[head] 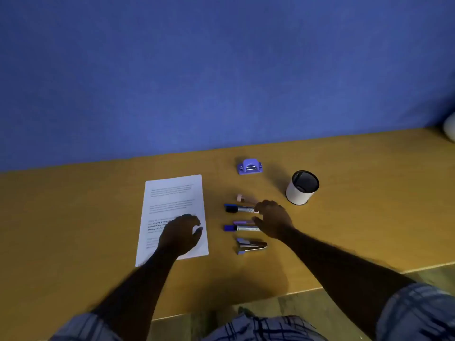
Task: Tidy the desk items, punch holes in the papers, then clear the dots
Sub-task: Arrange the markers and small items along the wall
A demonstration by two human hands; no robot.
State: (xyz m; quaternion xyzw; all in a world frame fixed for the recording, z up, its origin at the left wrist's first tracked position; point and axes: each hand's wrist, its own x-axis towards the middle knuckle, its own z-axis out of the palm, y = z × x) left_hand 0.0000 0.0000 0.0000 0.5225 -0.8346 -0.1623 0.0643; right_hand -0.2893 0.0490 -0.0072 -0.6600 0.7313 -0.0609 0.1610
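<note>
While the left hand [181,233] rests loosely curled on the papers [172,200], the right hand [272,219] is at the right end of the sideways black-capped marker [237,208]; can't tell if it's gripping.

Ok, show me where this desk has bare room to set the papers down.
Bare desk lies left of the papers, right of the cup, and toward the near edge before the stapler. Crowded: the row of markers between papers and cup, where the right hand reaches.
</note>
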